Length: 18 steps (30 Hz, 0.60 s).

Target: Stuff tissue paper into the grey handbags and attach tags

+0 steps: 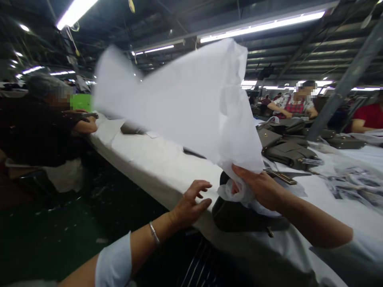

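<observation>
My right hand (263, 187) grips the lower end of a large white sheet of thin paper (191, 103), which swings up and away to the left, its far end blurred. Crumpled white wrapping (229, 191) bunches under that hand. Below it a dark olive handbag (236, 217) sits at the table edge, with a small metal fitting on its front; its upper part is mostly covered. My left hand (191, 205), with a bracelet at the wrist, hovers left of the bag, fingers curled apart and nothing in them.
A long table with a white cover (143, 159) runs away to the left. Scissors (283, 176) and several dark olive bags (290, 151) lie to the right, near clear plastic packets (356, 187). One person (38, 119) sits at left; others work across the table.
</observation>
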Available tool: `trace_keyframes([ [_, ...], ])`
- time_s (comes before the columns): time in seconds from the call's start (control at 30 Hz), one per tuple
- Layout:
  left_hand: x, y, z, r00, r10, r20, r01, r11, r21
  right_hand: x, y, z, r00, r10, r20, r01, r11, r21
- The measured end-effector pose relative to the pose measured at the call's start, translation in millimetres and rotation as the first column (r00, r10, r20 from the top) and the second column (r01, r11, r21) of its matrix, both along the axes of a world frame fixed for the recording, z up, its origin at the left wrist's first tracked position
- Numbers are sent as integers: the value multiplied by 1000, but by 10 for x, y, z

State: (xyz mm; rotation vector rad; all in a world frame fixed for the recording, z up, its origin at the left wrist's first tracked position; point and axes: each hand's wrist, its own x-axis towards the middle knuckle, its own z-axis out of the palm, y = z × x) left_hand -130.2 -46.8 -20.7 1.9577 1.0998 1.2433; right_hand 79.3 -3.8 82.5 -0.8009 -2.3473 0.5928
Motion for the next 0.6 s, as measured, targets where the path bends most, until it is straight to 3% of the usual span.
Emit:
trace_keyframes([
  [0.13, 335, 134, 150, 980, -64, -187, 103, 972, 209, 3, 32, -68, 995, -12, -95, 8, 999, -46],
  [0.3, 499, 177, 149, 978, 100, -184, -77, 989, 129, 251, 196, 24, 994, -34, -99, 41, 996, 74],
  [0.5, 434, 198, 55, 987, 100, -122, -100, 995, 9, 360, 355, 39, 998, -47, -34, 53, 979, 198],
  [0.6, 432, 239, 12, 995, 95, -41, -96, 995, -23, 363, 414, -32, 964, -263, 45, 235, 915, 327],
])
